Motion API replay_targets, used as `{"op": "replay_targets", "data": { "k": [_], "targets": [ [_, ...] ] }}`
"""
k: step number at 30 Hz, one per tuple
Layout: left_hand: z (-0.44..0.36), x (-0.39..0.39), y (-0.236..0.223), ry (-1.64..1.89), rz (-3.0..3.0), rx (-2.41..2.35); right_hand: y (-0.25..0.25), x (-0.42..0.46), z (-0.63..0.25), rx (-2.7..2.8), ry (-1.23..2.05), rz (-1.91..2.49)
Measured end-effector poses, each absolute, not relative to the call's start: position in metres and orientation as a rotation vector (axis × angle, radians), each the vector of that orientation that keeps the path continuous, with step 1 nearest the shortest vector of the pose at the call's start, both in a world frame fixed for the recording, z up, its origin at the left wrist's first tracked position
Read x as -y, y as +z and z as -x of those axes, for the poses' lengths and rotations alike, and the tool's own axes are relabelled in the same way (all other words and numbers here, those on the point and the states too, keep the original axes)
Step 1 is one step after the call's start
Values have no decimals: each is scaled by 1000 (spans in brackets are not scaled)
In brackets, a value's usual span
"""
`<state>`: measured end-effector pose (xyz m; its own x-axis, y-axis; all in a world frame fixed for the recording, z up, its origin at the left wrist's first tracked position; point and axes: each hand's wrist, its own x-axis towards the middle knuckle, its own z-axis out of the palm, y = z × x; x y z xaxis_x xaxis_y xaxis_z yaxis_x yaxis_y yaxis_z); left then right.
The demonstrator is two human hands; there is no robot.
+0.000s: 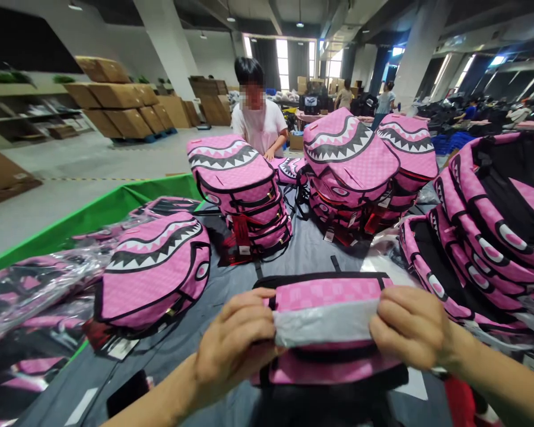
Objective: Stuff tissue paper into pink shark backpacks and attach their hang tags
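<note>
A pink checked bag (333, 295) with black trim lies on the table just in front of me. Across it stretches a greyish, slightly see-through folded plastic strip (327, 324). My left hand (238, 332) pinches the strip's left end, its fingers curled at the bag's edge. At the other end, the fingers of my right hand (409, 323) are closed on the strip. Both hands rest at the bag's upper side, and the fingertips partly cover its corners. To the left stands a pink backpack (155, 270) with a shark-mouth print and tags beside it.
Stacks of pink backpacks (235, 172) stand further back, with another stack (493, 237) close on the right. Plastic-wrapped bags (40, 308) lie left beside a green sheet (146, 190). A dark phone-like object (127, 394) lies near my left forearm. A person (260, 121) stands across the table.
</note>
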<state>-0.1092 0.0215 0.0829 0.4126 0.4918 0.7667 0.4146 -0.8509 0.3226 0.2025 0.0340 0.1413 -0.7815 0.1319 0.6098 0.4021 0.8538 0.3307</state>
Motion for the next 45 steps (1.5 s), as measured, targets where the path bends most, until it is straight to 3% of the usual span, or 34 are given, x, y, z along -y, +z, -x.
{"op": "replay_targets", "data": {
  "k": [6, 10, 15, 19, 22, 27, 30, 36, 41, 45],
  "targets": [
    [110, -38, 110, 1356, -2292, -760, 146, -34, -206, 2492, -551, 612],
    [86, -49, 162, 1345, -2112, -1086, 139, -26, -209, 2430, -730, 456],
    [21, -58, 211, 369, -2400, -1012, 129, -26, -212, 2294, -970, 448],
    [2, -47, 208, 132, -2655, -973, 122, -27, -211, 2227, -954, 480],
    [5, -30, 198, 78, -2896, -1052, 123, -23, -221, 2277, -710, 508],
    [14, -6, 178, -155, -3456, -1024, 140, -19, -242, 2290, 40, 592],
    [19, 3, 169, -138, -3646, -1009, 145, -29, -231, 2290, 1, 542],
    [25, 14, 169, -104, -3671, -1313, 139, -38, -188, 2476, -483, 426],
    [11, 18, 179, -75, -3379, -1723, 146, -52, -167, 2349, -777, 488],
    [9, 10, 186, 179, -2805, -1803, 139, -85, -168, 2331, -759, 348]
  ]
}}
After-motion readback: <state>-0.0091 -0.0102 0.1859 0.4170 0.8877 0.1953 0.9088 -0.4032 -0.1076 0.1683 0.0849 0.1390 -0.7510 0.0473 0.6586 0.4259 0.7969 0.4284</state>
